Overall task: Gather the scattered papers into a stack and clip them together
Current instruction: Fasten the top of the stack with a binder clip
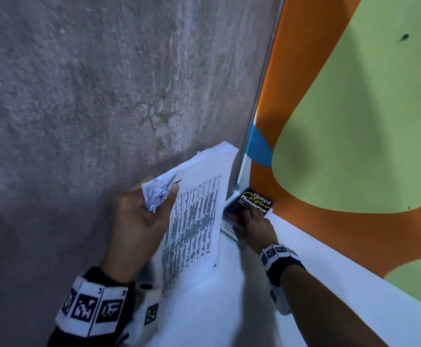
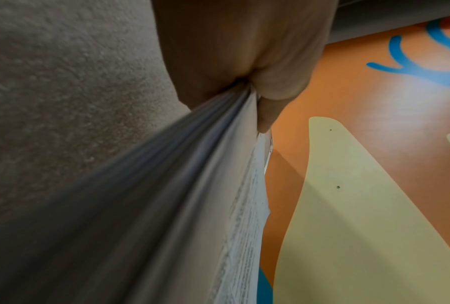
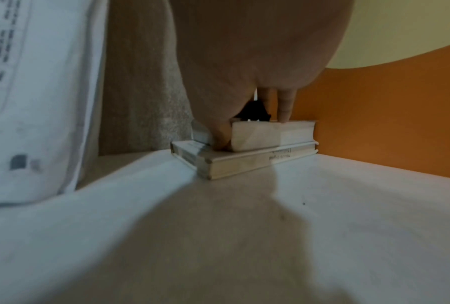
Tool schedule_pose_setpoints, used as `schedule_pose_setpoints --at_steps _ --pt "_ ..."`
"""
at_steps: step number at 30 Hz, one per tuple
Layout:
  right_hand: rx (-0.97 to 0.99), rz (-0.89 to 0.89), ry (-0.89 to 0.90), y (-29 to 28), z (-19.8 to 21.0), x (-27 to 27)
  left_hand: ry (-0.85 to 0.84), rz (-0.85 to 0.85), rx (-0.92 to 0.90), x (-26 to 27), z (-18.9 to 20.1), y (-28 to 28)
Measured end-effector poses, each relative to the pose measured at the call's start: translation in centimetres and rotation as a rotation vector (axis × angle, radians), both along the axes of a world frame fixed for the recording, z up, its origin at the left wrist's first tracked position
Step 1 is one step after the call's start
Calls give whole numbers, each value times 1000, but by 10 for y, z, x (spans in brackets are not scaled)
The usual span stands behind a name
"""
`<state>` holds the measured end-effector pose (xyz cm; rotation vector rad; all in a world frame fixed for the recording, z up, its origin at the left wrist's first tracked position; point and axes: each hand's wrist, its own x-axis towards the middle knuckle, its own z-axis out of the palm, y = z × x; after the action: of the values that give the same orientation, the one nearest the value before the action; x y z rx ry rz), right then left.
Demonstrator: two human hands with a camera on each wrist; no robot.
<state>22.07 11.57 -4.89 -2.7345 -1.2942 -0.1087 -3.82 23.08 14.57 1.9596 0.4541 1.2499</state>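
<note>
- Grey textured wall (image 1: 79,96) fills the left of the head view; orange-and-green painted wall (image 1: 354,121) on the right; white tabletop (image 1: 204,309) runs into the corner between them.
- Stack of papers (image 1: 196,221) is off the table, held up at a slant by the left hand (image 1: 134,221). Thumb on the printed face, fingers behind, clamped near the top edge. A crumpled sheet (image 1: 158,194) is pinched in the same grip.
- Left wrist view: sheets (image 2: 192,185) fan out edge-on below the thumb (image 2: 270,102), so the edges look not squared.
- Thesaurus (image 1: 250,205) lies on a larger pale book (image 3: 244,162) in the corner.
- Right hand (image 1: 255,226) reaches to that corner, forearm low over the table. Fingertips (image 3: 283,117) press on the top cover, thumb down at its near edge. A small black thing (image 3: 255,112) sits just behind the fingers, likely the binder clip. Cannot tell whether the hand grips it yet.
- Risks, my read:
  - One-handed pinch on a fanned stack: sheets could slide out or sag, since nothing supports the lower edge.
  - The crumpled sheet bulks up the clip corner, so the clip may bite unevenly or miss pages.
  - Clipping before tapping the edges flush locks in the skew.
  - Blind pick at the corner could nudge the thesaurus off the lower book or push the clip behind it.
</note>
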Motion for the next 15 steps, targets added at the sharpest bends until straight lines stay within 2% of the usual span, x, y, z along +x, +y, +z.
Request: schedule_pose_setpoints --at_steps 3,7,9,12,15 --pt "42 48 -65 -3 0 -9 -7 -7 10 3 2 -3" --pt "152 4 12 -7 7 -16 -14 -7 -15 6 -1 -4" --pt "336 -107 116 -10 15 -19 10 -9 -21 8 -2 -7" --pt "751 -353 342 -23 33 -22 19 -44 22 9 -3 -9" --pt "938 -466 537 -56 47 -25 20 -62 69 10 0 -13"
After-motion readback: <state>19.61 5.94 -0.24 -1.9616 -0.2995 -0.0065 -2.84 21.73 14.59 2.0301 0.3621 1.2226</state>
